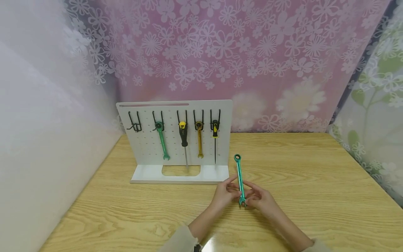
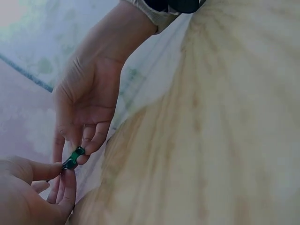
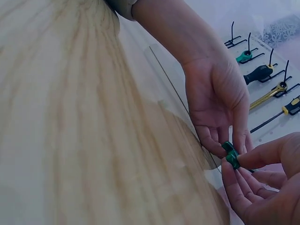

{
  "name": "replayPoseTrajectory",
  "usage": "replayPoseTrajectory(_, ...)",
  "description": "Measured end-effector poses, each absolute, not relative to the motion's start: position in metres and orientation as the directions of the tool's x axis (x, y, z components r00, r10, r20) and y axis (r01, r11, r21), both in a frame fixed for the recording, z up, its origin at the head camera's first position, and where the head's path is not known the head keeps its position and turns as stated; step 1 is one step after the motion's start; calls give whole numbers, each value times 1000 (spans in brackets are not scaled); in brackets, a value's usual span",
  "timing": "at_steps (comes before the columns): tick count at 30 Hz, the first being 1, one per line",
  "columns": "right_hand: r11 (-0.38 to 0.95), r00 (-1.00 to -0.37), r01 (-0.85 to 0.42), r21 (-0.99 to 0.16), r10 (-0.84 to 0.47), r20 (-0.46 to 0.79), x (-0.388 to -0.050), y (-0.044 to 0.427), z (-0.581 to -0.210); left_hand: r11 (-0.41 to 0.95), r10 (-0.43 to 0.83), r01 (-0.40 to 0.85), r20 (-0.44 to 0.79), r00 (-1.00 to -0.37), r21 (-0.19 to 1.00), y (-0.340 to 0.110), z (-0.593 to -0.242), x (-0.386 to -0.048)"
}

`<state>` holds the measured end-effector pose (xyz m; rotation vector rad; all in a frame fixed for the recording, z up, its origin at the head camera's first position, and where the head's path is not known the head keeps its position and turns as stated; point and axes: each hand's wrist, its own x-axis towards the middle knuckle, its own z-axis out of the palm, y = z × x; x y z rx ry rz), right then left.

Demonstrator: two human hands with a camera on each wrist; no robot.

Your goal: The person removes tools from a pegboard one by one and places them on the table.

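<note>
A shiny green combination wrench [image 1: 240, 176] stands nearly upright over the table, its ring end up and its open end down. My left hand [image 1: 223, 194] pinches its lower shaft from the left. From the right, my right hand [image 1: 263, 202] pinches it near the open end. In the left wrist view the wrench's open end [image 2: 74, 158] shows between the fingertips of the left hand [image 2: 28, 187] and the right hand [image 2: 96, 93]. The right wrist view also shows both hands meeting at that end [image 3: 230, 154]; most of the shaft is hidden there.
A white pegboard stand [image 1: 148, 147] is left of the hands. On its black hooks hang a green wrench [image 1: 162, 141], a black-and-yellow screwdriver [image 1: 183, 134], a gold wrench [image 1: 199, 141] and a smaller screwdriver [image 1: 215, 131]. Another hook [image 1: 135, 126] is at far left. The wooden table [image 1: 315, 182] extends right.
</note>
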<state>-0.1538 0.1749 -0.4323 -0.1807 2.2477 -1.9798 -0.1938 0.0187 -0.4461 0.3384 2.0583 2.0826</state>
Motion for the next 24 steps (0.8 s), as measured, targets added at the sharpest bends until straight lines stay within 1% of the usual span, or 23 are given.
replayPoseTrajectory(5,133,-980,42,-990,-187,-67,-153,173,-435,29,296,26,17,-955,999,15,-449,-187)
replayPoseTrajectory(15,126,-972,37,-991,-227,-65,-151,171,-440,52,291,30,14,-957,998,12,-451,-182)
replayPoseTrajectory(19,133,-970,39,-990,-233,-70,-151,172,-441,60,296,48,28,-955,997,11,-451,-183)
replayPoseTrajectory(24,127,-965,41,-991,-250,-72,-153,175,-441,61,303,40,20,-953,997,12,-451,-185)
